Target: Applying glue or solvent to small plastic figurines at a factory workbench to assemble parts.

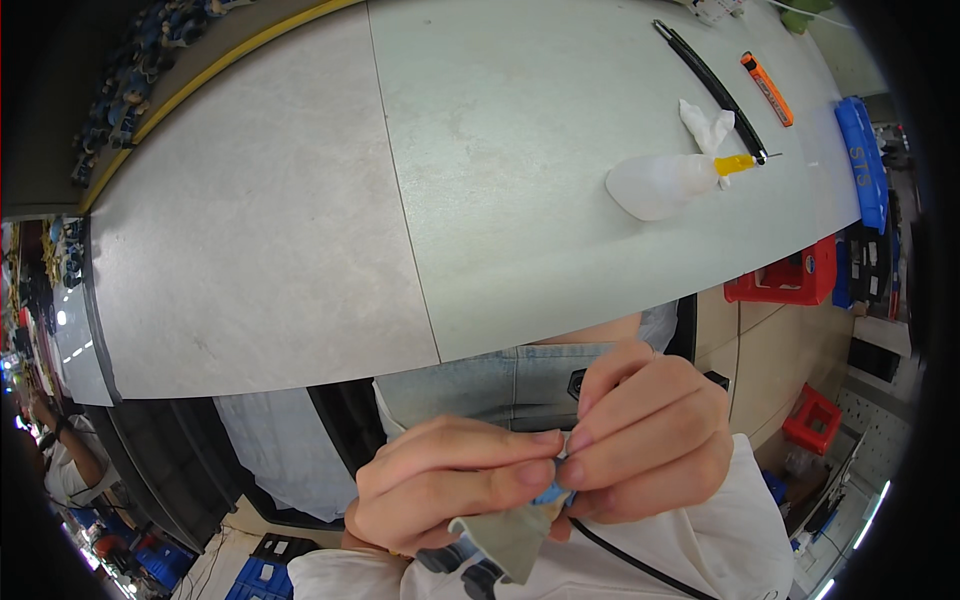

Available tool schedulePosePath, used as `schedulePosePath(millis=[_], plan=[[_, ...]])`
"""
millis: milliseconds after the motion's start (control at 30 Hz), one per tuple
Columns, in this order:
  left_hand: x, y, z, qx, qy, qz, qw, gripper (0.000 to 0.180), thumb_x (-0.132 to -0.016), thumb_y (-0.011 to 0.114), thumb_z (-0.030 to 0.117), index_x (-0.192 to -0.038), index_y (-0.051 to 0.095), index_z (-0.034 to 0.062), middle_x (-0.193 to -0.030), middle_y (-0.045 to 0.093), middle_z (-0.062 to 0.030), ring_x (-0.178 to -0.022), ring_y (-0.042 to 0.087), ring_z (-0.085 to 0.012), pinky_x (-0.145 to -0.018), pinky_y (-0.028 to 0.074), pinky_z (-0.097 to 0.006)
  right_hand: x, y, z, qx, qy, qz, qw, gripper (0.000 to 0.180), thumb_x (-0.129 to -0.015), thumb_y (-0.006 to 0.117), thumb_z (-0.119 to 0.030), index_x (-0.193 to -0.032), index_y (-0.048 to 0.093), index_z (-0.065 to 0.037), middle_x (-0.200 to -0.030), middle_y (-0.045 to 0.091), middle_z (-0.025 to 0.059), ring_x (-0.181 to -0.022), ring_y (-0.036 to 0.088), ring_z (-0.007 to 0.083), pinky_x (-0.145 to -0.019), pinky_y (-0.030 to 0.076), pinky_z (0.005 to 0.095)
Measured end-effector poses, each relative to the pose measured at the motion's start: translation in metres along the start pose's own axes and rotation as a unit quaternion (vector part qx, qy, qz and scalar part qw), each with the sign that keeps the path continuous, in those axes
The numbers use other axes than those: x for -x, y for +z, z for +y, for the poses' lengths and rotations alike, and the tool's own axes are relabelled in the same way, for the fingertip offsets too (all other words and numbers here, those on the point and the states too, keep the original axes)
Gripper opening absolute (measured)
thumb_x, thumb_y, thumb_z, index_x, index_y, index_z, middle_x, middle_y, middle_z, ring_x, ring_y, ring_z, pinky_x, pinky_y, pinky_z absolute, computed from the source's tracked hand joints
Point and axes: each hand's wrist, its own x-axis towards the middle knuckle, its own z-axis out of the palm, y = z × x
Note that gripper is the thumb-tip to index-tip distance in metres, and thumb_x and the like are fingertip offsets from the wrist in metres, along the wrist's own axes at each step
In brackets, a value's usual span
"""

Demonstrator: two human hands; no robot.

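At the upper left, small blue figures (130,95) stand on a shelf behind a yellow strip (225,65), and below them, at the far left, a co-worker's arm (80,452) shows. The pale table (250,230) spreads from there across the upper view, with a blue crate (262,578) low down beneath it. The left hand (450,482) comes next, thumb and fingers clamped on a toy (503,542), which is held off the table, above the person's lap. The toy's long axis runs aslant: its dark rounded ends point to the lower left, toward the person, its grey flap lies in the middle, and its blue part points to the upper right, among the fingertips. The right hand (655,440) pinches at that upper end, its tips beside the left ones; the fingers hide exactly where they bear. A black cord (640,562) curves away to the lower right beneath this hand. Farther up on the table, a white bottle (660,187) lies with its yellow nozzle toward the right, near a crumpled tissue (706,128), a black tube (712,84) and an orange case (767,90). Beyond the table's right edge are a red stool (790,278) and a blue bin (862,165).
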Motion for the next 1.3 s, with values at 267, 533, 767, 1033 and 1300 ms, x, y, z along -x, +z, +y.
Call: schedulePosePath(millis=[267,533,767,1033,1300], plan=[[-0.002,0.002,0.019,0.037,-0.13,0.06,0.989,0.037,-0.055,0.072,0.003,-0.088,0.055,0.0002,-0.09,0.054,-0.016,-0.076,0.057,-0.0211,-0.063,0.048,-0.026,-0.012,-0.038,0.0,0.237,0.031,0.107,0.965,0.038,-0.065,0.061,-0.011,-0.098,0.044,-0.006,-0.101,0.046,0.0093,-0.086,0.042,0.0169,-0.065,0.035,0.027],[0.003,-0.002,0.009,0.018,-0.079,0.036,0.996,0.044,-0.053,0.075,0.009,-0.09,0.053,0.0013,-0.089,0.054,-0.0146,-0.074,0.057,-0.0208,-0.063,0.048,-0.025,-0.034,-0.047,0.018,0.479,0.268,0.076,0.832,0.04,-0.064,0.064,-0.014,-0.099,0.051,-0.003,-0.095,0.054,0.0049,-0.083,0.046,0.0103,-0.068,0.034,0.0214],[0.001,0.001,0.006,0.015,-0.098,0.081,0.992,0.043,-0.056,0.075,0.012,-0.091,0.052,0.0,-0.089,0.055,-0.0166,-0.075,0.057,-0.023,-0.063,0.047,-0.027,-0.025,-0.04,0.013,0.317,0.303,0.161,0.884,0.037,-0.068,0.063,-0.019,-0.096,0.05,0.003,-0.076,0.056,0.0062,-0.062,0.049,0.0111,-0.056,0.039,0.0222],[0.011,-0.012,-0.011,-0.003,-0.001,0.012,1.0,0.069,-0.056,0.075,0.025,-0.11,0.042,-0.0035,-0.106,0.045,-0.022,-0.083,0.052,-0.0205,-0.072,0.042,-0.028,-0.002,-0.022,-0.002,0.059,0.121,0.208,0.969,0.05,-0.078,0.048,-0.039,-0.11,0.041,-0.002,-0.056,0.033,-0.0022,-0.058,0.029,0.0099,-0.046,0.021,0.0213],[0.011,-0.004,-0.01,0.236,-0.083,0.099,0.963,0.082,-0.06,0.072,0.022,-0.12,0.024,-0.0073,-0.118,0.033,-0.0285,-0.094,0.05,-0.0269,-0.079,0.043,-0.034,-0.005,-0.015,-0.012,-0.01,0.106,0.123,0.987,0.036,-0.075,0.052,-0.045,-0.086,0.048,-0.011,-0.061,0.037,-0.0008,-0.061,0.033,0.0114,-0.046,0.028,0.0186]])
